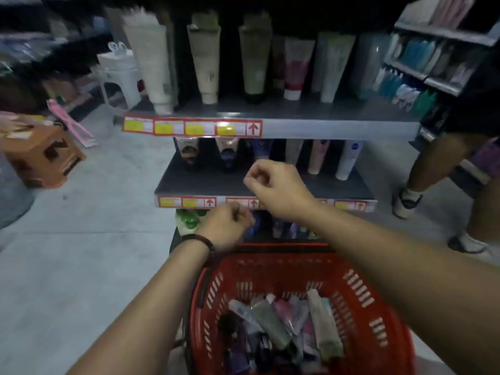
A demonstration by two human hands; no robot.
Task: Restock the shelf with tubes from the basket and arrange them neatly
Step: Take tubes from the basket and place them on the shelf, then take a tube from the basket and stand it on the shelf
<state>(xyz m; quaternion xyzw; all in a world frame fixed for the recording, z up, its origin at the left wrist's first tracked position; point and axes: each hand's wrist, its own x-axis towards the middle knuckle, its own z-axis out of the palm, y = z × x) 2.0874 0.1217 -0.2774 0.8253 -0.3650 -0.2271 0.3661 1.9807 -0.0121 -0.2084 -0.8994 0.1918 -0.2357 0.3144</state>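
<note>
A red plastic basket [378, 315] sits low in front of me with several tubes [273, 323] piled inside. The grey shelf unit stands ahead: its top shelf [338, 125] carries tall upright tubes [205, 60], and the middle shelf [205, 182] has a row of tubes at the back with bare space in front. My right hand [276, 185] hovers over the middle shelf's front edge, fingers curled in with nothing in them. My left hand [227, 228], with a beaded bracelet on the wrist, is closed just below that edge; no tube shows in it.
A person's legs and shoes [405, 201] stand close to the right of the shelf. An orange stool [43, 155] and a white stool [119, 74] are on the floor to the left. Another stocked shelf [433, 66] is at the right. Green-capped bottles [189, 220] sit on the lowest shelf.
</note>
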